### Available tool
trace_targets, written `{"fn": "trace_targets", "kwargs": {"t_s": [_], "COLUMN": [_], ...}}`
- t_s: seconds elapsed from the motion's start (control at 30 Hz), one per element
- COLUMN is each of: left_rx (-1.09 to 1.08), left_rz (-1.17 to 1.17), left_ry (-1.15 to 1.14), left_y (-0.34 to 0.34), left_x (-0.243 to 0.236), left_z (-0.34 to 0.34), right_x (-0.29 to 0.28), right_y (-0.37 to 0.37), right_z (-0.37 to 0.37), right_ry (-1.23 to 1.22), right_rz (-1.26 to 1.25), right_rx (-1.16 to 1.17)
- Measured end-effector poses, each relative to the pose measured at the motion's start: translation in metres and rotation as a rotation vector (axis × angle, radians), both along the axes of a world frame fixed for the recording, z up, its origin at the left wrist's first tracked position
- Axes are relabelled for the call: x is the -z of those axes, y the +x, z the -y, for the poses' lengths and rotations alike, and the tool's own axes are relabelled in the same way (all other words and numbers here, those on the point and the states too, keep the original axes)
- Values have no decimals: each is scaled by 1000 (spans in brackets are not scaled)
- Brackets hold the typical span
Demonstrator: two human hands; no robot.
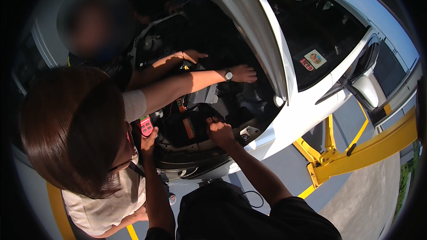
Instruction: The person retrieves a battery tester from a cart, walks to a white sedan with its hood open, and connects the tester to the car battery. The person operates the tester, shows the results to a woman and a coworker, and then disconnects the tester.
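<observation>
My left hand [149, 140] is closed around a red handheld device with buttons [146, 126], held over the front edge of the open engine bay. My right hand [219, 132] is closed at the bay's front, beside the dark car battery [173, 131] with an orange label. Something small and dark shows at its fingers, too shadowed to name. A co-worker's arm with a wristwatch [228, 75] reaches across the bay, the hand [244, 74] resting toward the windscreen side. Another person's hand [194, 56] is spread over the engine, near a yellow part.
The raised white hood [262, 22] stands over the bay. A co-worker in a beige shirt [106, 204] leans in close on my left; another person stands beyond. To the right are the white fender [289, 111] and a yellow lift arm [369, 140] above the grey floor.
</observation>
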State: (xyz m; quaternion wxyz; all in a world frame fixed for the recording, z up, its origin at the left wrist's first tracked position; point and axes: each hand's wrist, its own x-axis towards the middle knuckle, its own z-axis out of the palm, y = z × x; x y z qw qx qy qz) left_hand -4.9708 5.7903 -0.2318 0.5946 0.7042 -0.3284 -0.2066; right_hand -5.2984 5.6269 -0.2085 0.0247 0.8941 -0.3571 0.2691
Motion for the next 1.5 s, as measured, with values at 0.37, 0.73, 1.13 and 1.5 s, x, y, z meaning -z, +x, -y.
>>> {"fn": "trace_targets", "kwargs": {"t_s": [0.37,0.73,1.13,1.5], "left_rx": [-77,34,31,55], "left_rz": [149,-50,-68,-94], "left_ry": [17,-35,-99,-180], "left_y": [10,-6,-7,-9], "left_x": [19,0,-6,-3], "left_z": [-2,2,3,6], "right_x": [-27,-56,6,12], "right_y": [2,-9,-5,-2], "right_z": [-11,40,42,40], "right_ry": [137,796,586,459], "right_rz": [21,-242,-175,-321], "right_rx": [13,-190,-230,-198]}}
